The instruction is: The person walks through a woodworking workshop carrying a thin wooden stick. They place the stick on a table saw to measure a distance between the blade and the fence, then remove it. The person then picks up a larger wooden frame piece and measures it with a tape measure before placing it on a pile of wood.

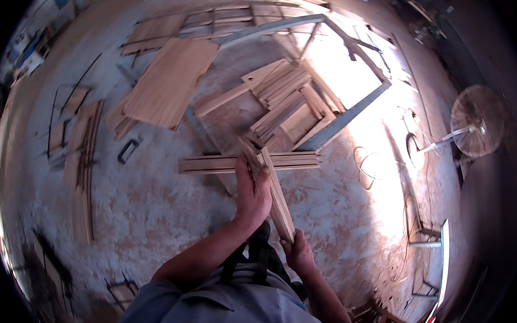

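My left hand (254, 195) is closed around the far part of a long wooden strip (279, 202). A second, darker piece of wood (250, 152) shows between its fingers and thumb; whether it is joined to the strip I cannot tell. My right hand (298, 253) grips the near end of the same strip, close to my body. The strip slants from upper left to lower right, above the floor. Beyond my left hand lies a row of narrow grooved wooden strips (296, 160), set crosswise and partly hidden behind the held wood.
A metal frame (353, 115) surrounds stacked wooden pieces (287, 82). Wide wooden panels (171, 84) rest beyond it on the left. A C-clamp (130, 150) and long boards (84, 172) lie left. On the right stand a fan (478, 121) and a loose cable (365, 166).
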A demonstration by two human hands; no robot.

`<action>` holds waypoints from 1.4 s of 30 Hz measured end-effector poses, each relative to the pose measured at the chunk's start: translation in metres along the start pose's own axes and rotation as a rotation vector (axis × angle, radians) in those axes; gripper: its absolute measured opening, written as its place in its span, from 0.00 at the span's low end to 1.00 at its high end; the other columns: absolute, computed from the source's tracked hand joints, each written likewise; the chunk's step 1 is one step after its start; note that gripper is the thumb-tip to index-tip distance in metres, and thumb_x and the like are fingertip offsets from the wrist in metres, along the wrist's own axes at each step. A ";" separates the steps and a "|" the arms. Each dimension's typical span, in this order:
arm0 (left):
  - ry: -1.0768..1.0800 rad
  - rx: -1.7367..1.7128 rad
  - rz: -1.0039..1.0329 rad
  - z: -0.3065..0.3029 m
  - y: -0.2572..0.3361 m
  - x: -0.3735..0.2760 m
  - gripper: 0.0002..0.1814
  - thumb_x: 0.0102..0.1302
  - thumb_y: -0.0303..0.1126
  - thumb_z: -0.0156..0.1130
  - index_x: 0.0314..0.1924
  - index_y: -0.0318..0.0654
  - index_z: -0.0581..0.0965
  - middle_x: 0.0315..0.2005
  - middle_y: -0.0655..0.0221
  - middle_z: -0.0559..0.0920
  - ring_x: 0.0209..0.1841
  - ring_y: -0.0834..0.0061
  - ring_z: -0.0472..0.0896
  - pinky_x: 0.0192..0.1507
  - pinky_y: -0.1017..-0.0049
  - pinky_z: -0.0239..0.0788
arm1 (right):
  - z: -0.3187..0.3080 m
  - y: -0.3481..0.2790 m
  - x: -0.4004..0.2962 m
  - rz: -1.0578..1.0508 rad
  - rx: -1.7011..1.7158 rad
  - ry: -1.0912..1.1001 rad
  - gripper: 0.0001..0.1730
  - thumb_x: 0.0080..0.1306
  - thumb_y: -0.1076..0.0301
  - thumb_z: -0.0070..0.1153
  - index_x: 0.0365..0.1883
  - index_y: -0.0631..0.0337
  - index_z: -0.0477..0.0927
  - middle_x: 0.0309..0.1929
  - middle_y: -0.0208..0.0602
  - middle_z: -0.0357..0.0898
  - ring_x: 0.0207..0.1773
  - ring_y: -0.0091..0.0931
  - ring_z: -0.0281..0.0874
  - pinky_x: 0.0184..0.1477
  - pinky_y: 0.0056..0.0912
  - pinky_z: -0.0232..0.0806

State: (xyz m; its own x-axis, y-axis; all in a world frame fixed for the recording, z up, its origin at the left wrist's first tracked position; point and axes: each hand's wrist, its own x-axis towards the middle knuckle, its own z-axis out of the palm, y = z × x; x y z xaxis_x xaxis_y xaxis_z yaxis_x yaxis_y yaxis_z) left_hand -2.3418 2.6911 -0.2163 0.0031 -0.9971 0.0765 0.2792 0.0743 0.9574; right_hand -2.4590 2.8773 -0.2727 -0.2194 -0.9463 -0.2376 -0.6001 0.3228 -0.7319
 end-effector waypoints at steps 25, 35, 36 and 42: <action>-0.650 0.014 0.114 0.106 0.030 -0.161 0.26 0.71 0.27 0.52 0.63 0.31 0.53 0.45 0.65 0.69 0.41 0.79 0.70 0.45 0.75 0.67 | 0.029 0.022 -0.176 0.281 0.263 0.546 0.25 0.65 0.63 0.59 0.56 0.64 0.66 0.42 0.57 0.78 0.45 0.51 0.78 0.45 0.48 0.71; -0.819 0.042 0.123 0.159 0.024 -0.257 0.27 0.71 0.26 0.51 0.64 0.30 0.52 0.45 0.63 0.69 0.42 0.78 0.71 0.45 0.75 0.68 | 0.009 0.071 -0.251 0.347 0.290 0.663 0.25 0.65 0.64 0.58 0.57 0.63 0.65 0.40 0.57 0.78 0.43 0.52 0.78 0.43 0.50 0.70; -0.838 0.031 0.102 0.164 0.023 -0.266 0.26 0.72 0.27 0.51 0.64 0.31 0.52 0.47 0.63 0.68 0.44 0.77 0.70 0.48 0.74 0.67 | 0.008 0.076 -0.258 0.347 0.277 0.677 0.25 0.66 0.64 0.58 0.57 0.63 0.65 0.39 0.57 0.78 0.43 0.52 0.78 0.43 0.50 0.70; -0.937 0.032 0.073 0.187 0.014 -0.315 0.25 0.73 0.28 0.50 0.64 0.31 0.53 0.49 0.63 0.68 0.46 0.77 0.69 0.50 0.74 0.66 | -0.003 0.093 -0.295 0.395 0.314 0.742 0.23 0.66 0.63 0.57 0.55 0.63 0.66 0.39 0.58 0.78 0.42 0.53 0.77 0.42 0.50 0.70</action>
State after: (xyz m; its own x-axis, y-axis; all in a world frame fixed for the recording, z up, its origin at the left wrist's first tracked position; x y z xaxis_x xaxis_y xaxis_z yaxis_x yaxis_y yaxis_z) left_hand -2.5186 3.0098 -0.1746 -0.7583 -0.5700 0.3163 0.2820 0.1506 0.9475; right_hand -2.4524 3.1861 -0.2691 -0.8714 -0.4770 -0.1144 -0.1617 0.4995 -0.8511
